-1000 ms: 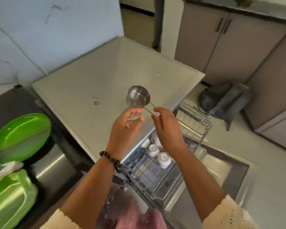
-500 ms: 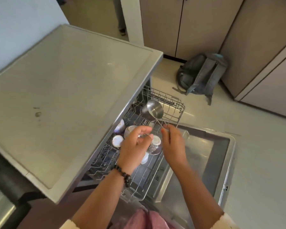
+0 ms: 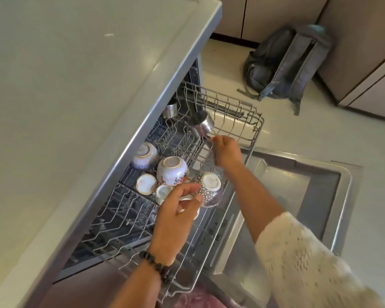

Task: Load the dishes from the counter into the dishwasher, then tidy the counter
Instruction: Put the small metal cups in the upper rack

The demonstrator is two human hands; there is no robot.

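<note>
Now lowered from counter height, steel cup in rack — right hand pinching handle

Wire rack with upturned cups, steel pot

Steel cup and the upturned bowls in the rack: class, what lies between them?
In the head view, only bare wire tines of the rack lie between the steel cup and the bowls.

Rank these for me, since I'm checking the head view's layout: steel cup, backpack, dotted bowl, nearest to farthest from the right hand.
1. Steel cup, just beyond the right hand, which holds its handle over the rack.
2. Dotted bowl, upside down in the rack, below that hand.
3. Backpack, on the floor by the cabinets.
</note>
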